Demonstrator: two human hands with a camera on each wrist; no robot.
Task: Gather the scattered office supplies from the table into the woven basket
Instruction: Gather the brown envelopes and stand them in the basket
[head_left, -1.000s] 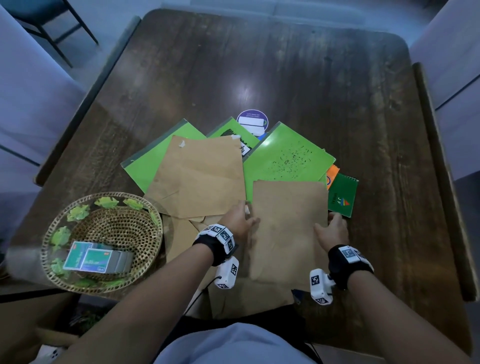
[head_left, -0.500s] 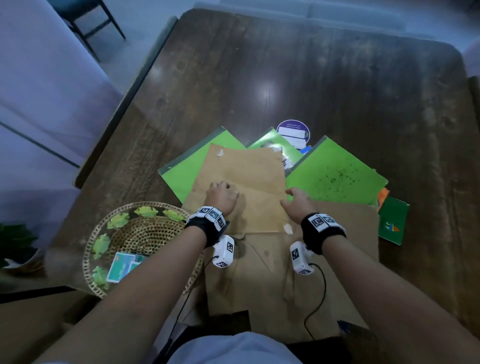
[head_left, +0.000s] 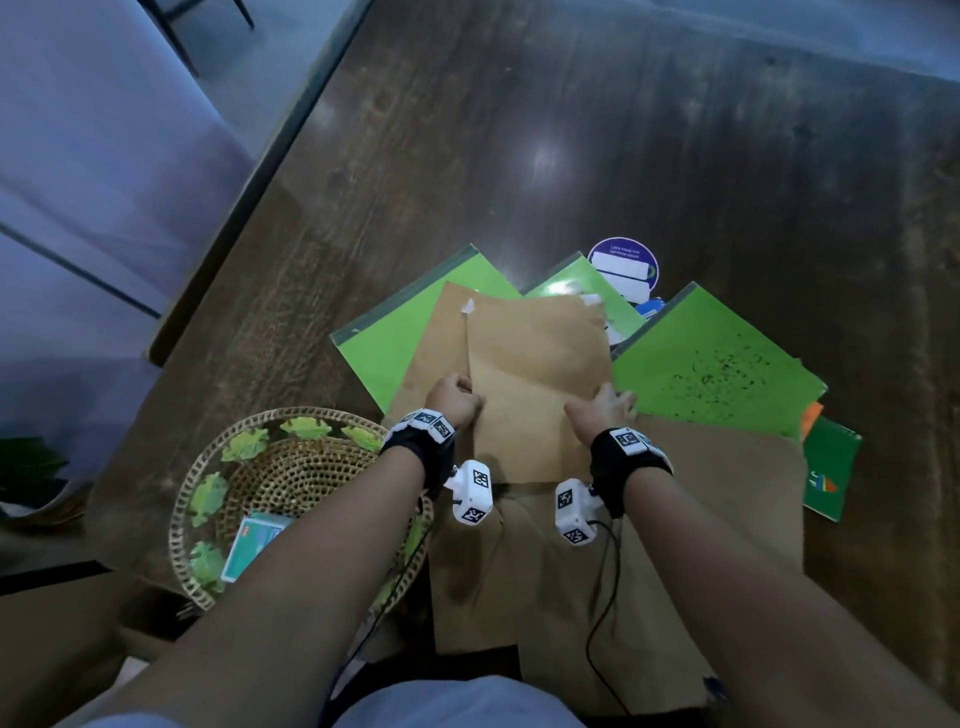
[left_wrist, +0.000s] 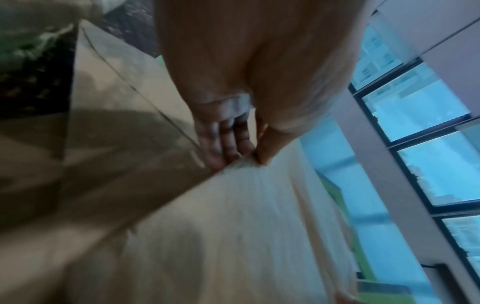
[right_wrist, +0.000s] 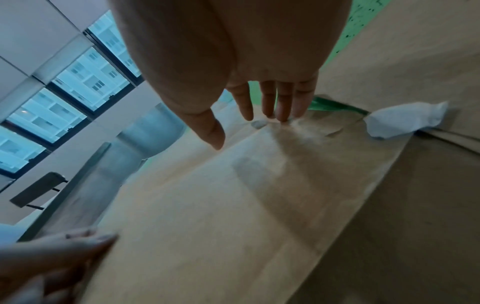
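Both hands have moved up and leftward off the near brown envelope and onto the one lying farther out, so the top brown paper envelope (head_left: 537, 379) now sits between them, overlapping a second brown envelope (head_left: 441, 338) beneath it. On its left edge, the left hand (head_left: 453, 400) pinches the paper, fingers (left_wrist: 223, 144) under and thumb on top as the left wrist view shows. At the right edge the right hand (head_left: 602, 408) lies released, its straight fingers (right_wrist: 283, 102) pressing the paper flat rather than gripping it. Around the envelopes fan three bright green flat folders, one at ten o'clock (head_left: 410, 322), one at twelve (head_left: 576, 280) and a speckled one at two (head_left: 711, 374), with a round purple sticker (head_left: 623, 260) beyond them and a small dark green notebook (head_left: 828, 473) at three o'clock. A larger brown envelope (head_left: 717, 499) lies nearer the body under the wrists. Sitting at eight o'clock on the dark wooden surface (head_left: 623, 130), the round woven basket with green leaf trim (head_left: 291, 467) holds a teal card box (head_left: 249, 545). I judge the step in hand to be squaring the loose envelopes into one stack before lifting them. Next, the right hand needs to close on its edge too, so both can raise the sheets together and swing them toward eight o'clock; the envelopes look wider than the basket, so they may need to rest across its rim or be curled.
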